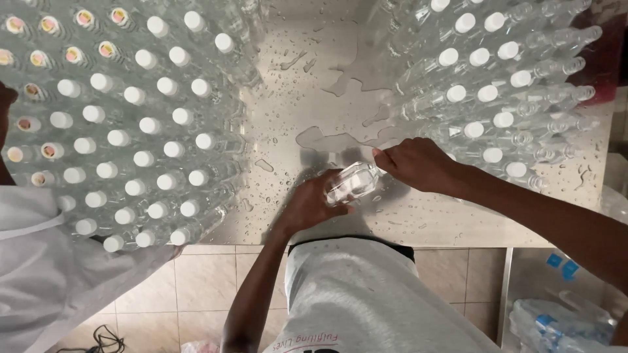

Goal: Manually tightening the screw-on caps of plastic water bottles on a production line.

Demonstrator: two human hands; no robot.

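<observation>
Grey shirt (366,294) below, left hand (311,202) and right hand (415,163) grip clear bottle (353,182), cap hidden, wet steel table (307,98)

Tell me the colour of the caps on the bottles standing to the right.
White, on the clear plastic bottles; clearest in the head view.

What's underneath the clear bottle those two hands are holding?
Under the clear plastic bottle lies the wet steel table, spotted with water drops. The left hand covers the spot directly below.

Wet steel table (418,225), beige tiled floor (209,281)
</observation>
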